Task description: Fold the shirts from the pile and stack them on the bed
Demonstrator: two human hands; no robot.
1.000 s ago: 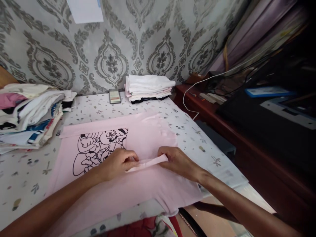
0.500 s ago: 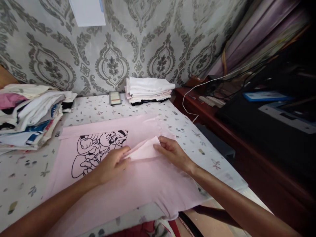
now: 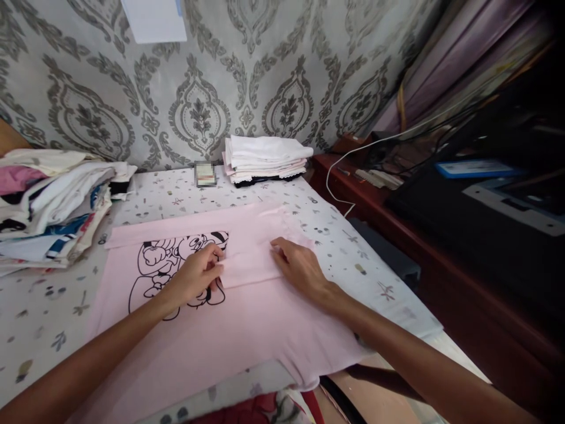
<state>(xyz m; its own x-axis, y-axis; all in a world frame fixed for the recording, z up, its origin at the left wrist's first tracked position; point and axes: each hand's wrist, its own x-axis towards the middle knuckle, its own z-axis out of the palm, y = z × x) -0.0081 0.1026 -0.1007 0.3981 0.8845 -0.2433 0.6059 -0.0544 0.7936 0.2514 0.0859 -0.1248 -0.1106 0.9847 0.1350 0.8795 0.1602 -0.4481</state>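
A pink shirt (image 3: pixel 265 318) with a black cartoon line drawing lies spread on the patterned white bed sheet. Part of it, a sleeve-like flap (image 3: pixel 251 268), is folded flat over the shirt beside the drawing. My left hand (image 3: pixel 198 274) pinches the flap's left end, over the print. At the flap's right end is my right hand (image 3: pixel 302 268), its thumb and fingertips bent close together against the pink cloth. Whether cloth is between those fingertips is hard to make out.
A neat stack of folded white clothes (image 3: pixel 267 159) stands by the wall, with a small pixelated item (image 3: pixel 205 174) to its left. A looser clothes pile (image 3: pixel 57 206) is at the left. Red-brown furniture (image 3: pixel 375 206) with a white cable borders the bed's right side.
The flap, raised and creased between both hands before, now lies flatter. My left hand has shifted a little left and up; my right hand has moved slightly left.
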